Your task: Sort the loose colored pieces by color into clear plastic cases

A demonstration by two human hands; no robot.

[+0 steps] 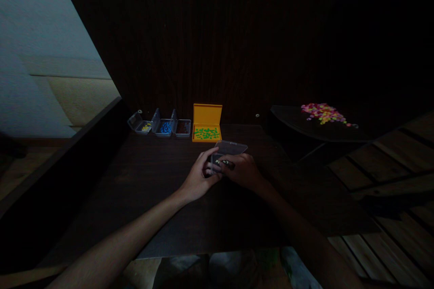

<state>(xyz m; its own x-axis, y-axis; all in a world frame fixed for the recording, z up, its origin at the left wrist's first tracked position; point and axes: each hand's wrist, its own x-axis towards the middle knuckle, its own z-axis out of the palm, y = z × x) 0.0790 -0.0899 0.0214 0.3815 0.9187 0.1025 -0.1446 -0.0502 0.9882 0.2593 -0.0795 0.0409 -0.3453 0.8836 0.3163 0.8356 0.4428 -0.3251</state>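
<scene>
A small clear plastic box (231, 147) with its hinged lid raised is between my hands, above the dark desk. My left hand (199, 176) grips its left side, thumb at the near edge and fingers around it. Several small whitish pieces (222, 161) lie inside. My right hand (244, 170) reaches in from the right with thumb and fingers drawn together over those pieces. Whatever its fingertips pinch is too small and dark to make out. Right behind the box stands an open yellow case (207, 114) holding many small green pieces (207, 133).
Left of the yellow case are three open clear boxes with yellow pieces (146, 127), blue pieces (165, 128) and dark reddish pieces (183, 127). A colourful pile of small pieces (323, 113) rests on a dark corner shelf (291, 119). A raised panel (61, 158) borders the desk's left.
</scene>
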